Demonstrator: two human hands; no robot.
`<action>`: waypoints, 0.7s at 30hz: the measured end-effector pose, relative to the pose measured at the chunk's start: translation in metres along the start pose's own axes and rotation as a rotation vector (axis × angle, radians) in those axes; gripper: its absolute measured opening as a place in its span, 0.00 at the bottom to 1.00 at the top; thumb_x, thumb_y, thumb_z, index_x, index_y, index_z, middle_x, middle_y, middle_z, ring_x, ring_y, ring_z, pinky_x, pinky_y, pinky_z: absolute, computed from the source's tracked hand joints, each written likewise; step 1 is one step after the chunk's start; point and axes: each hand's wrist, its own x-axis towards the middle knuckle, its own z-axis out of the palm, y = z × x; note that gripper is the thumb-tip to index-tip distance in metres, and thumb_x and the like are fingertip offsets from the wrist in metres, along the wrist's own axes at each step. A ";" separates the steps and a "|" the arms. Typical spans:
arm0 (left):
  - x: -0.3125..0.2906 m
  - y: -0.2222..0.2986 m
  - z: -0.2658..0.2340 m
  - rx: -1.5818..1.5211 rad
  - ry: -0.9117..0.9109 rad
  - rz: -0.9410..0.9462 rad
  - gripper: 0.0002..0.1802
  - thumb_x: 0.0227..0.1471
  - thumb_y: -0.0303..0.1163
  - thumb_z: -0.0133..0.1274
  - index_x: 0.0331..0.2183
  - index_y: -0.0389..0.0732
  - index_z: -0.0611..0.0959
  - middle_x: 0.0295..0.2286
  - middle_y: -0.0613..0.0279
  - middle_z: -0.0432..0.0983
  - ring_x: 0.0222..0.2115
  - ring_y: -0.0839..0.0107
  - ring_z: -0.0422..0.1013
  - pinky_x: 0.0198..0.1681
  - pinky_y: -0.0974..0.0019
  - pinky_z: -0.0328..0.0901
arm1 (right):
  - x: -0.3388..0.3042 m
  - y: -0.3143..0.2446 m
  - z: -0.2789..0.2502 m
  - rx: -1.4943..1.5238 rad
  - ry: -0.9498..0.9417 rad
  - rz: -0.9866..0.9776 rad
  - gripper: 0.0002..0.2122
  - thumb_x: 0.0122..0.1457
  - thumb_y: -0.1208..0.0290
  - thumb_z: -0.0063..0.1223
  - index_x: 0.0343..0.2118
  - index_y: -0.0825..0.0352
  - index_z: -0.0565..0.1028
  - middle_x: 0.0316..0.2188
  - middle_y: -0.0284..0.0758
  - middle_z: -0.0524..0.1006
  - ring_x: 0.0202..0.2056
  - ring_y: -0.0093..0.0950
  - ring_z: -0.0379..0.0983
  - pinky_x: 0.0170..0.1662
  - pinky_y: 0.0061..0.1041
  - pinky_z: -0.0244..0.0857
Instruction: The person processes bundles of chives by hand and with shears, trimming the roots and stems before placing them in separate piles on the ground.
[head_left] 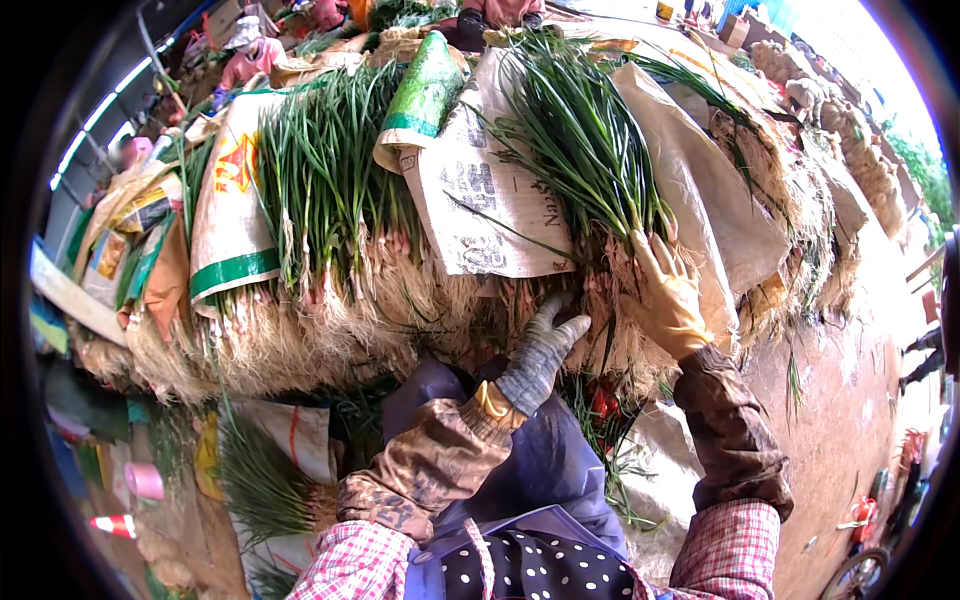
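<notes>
My left hand [543, 352], in a grey knit glove, is at the root side of the heap, fingertips by the spring onion roots and thumb held apart. No held thing shows in it. In a yellow rubber glove, my right hand [667, 297] has its fingers spread against the base of a bunch of spring onions [590, 140]. The bunch lies on the heap with its long green leaves pointing away from me. Pale, tangled roots [370, 310] hang over the near edge. A printed white sack [490, 205] covers part of the heap to the left of this bunch.
More spring onions [330, 165] lie to the left, beside a white sack with a green band [235, 220]. A loose bunch [262, 475] rests low on my left. Brown floor [825, 430] stretches to the right. Another person [250, 60] sits at the far left.
</notes>
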 end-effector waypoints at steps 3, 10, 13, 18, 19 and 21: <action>-0.010 0.007 -0.016 0.003 -0.027 0.044 0.17 0.52 0.28 0.50 0.46 0.42 0.72 0.35 0.64 0.73 0.32 0.77 0.71 0.32 0.73 0.69 | -0.014 0.014 -0.004 0.002 0.322 -0.100 0.27 0.50 0.63 0.55 0.53 0.66 0.62 0.51 0.47 0.65 0.53 0.42 0.60 0.55 0.39 0.53; -0.025 0.021 -0.008 -0.176 -0.101 -0.085 0.13 0.54 0.28 0.47 0.43 0.38 0.74 0.32 0.59 0.76 0.26 0.74 0.73 0.32 0.73 0.70 | 0.022 0.006 -0.038 -0.018 0.391 0.037 0.11 0.54 0.67 0.51 0.37 0.68 0.75 0.29 0.41 0.77 0.29 0.32 0.74 0.35 0.27 0.66; -0.026 0.011 -0.006 -0.150 -0.170 -0.061 0.14 0.54 0.27 0.46 0.44 0.36 0.73 0.32 0.59 0.76 0.29 0.74 0.74 0.33 0.73 0.70 | 0.037 0.000 -0.042 0.055 0.106 0.102 0.10 0.52 0.65 0.53 0.32 0.68 0.76 0.25 0.40 0.75 0.27 0.32 0.72 0.33 0.29 0.65; -0.030 0.011 -0.004 -0.151 -0.207 -0.013 0.15 0.54 0.27 0.48 0.44 0.37 0.73 0.32 0.64 0.75 0.29 0.77 0.72 0.33 0.74 0.69 | -0.007 -0.010 -0.004 0.054 0.363 -0.025 0.08 0.49 0.67 0.57 0.24 0.66 0.75 0.24 0.36 0.75 0.26 0.31 0.70 0.32 0.30 0.63; -0.031 0.013 -0.003 -0.116 -0.187 0.017 0.15 0.53 0.28 0.49 0.44 0.37 0.73 0.32 0.64 0.75 0.29 0.78 0.72 0.32 0.75 0.69 | -0.023 -0.020 0.004 0.065 0.344 -0.049 0.07 0.48 0.67 0.57 0.23 0.64 0.76 0.22 0.35 0.74 0.25 0.31 0.70 0.30 0.30 0.64; -0.027 0.002 -0.001 -0.094 -0.187 0.131 0.12 0.53 0.30 0.51 0.41 0.38 0.76 0.30 0.67 0.75 0.28 0.80 0.71 0.31 0.76 0.67 | -0.054 -0.039 0.019 0.064 0.302 -0.126 0.06 0.46 0.66 0.58 0.22 0.63 0.76 0.20 0.33 0.74 0.24 0.31 0.71 0.28 0.29 0.64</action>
